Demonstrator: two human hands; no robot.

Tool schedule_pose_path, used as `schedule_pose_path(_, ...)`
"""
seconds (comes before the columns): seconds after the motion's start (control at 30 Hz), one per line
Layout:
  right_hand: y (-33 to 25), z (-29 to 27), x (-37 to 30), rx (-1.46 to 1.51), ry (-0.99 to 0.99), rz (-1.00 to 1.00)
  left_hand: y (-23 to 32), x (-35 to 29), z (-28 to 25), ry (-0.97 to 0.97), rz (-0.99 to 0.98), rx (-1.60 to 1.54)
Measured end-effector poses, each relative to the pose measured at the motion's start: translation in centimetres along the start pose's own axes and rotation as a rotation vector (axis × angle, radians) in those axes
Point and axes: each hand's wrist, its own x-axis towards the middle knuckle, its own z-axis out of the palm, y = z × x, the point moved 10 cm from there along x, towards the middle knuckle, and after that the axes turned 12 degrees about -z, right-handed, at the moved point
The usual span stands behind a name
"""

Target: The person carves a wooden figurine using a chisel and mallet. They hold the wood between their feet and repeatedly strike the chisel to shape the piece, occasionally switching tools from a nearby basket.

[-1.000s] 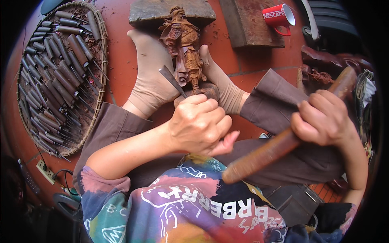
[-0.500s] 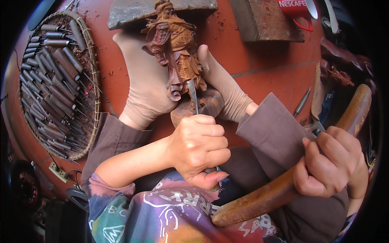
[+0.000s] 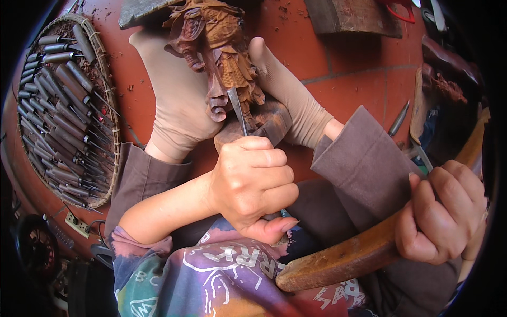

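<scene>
My left hand point(image 3: 256, 185) is a fist around the handle of a chisel point(image 3: 237, 111). Its narrow steel blade points away from me, and the tip touches the lower robe of a carved wooden figure point(image 3: 227, 58). Under the figure is a rounded wooden base point(image 3: 272, 121), held between my two feet point(image 3: 179, 100) in beige socks. At the right, my right hand point(image 3: 443, 211) grips a curved wooden club point(image 3: 338, 259) around its middle. The club's thick near end lies close to my shirt, apart from the chisel. The chisel's handle is mostly hidden in my fist.
A woven basket point(image 3: 112, 95) of several dark-handled carving tools point(image 3: 66, 121) sits on the left. Wooden blocks point(image 3: 351, 18) stand at the far side, beside a red mug point(image 3: 404, 10). A pointed tool point(image 3: 400, 119) lies on the red tiles. A power socket point(image 3: 77, 224) is at lower left.
The whole view has shifted, so the figure, feet and basket appear farther left and up. My right hand has moved slightly right with the club. The chisel still rests against the figure.
</scene>
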Motion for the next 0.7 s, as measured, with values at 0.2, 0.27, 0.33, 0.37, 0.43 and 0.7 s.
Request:
schedule_pose_path(0.2, 0.0, -0.5, -0.5, -0.003, -0.006, 0.017, -0.3, 0.8, -0.5, 0.034, -0.090, -0.037)
schedule_pose_path(0.27, 0.3, -0.7, -0.7, -0.006, -0.001, 0.016, -0.5, 1.3, -0.8, 0.065, -0.138, -0.063)
schedule_pose_path(0.33, 0.7, -0.8, -1.0, -0.010, 0.013, 0.010, -0.5, 1.4, -1.0, 0.159, -0.148, -0.063)
schedule_pose_path(0.37, 0.8, -0.6, -1.1, -0.015, 0.027, 0.003, -0.5, 1.4, -0.9, 0.161, -0.148, -0.051)
schedule_pose_path(0.43, 1.1, -0.3, -1.6, -0.018, 0.044, -0.015, -0.5, 1.3, -0.8, 0.170, -0.152, -0.024)
schedule_pose_path(0.7, 1.6, 0.6, -2.1, -0.021, 0.094, -0.110, -0.8, 1.5, -0.4, 0.124, -0.158, 0.004)
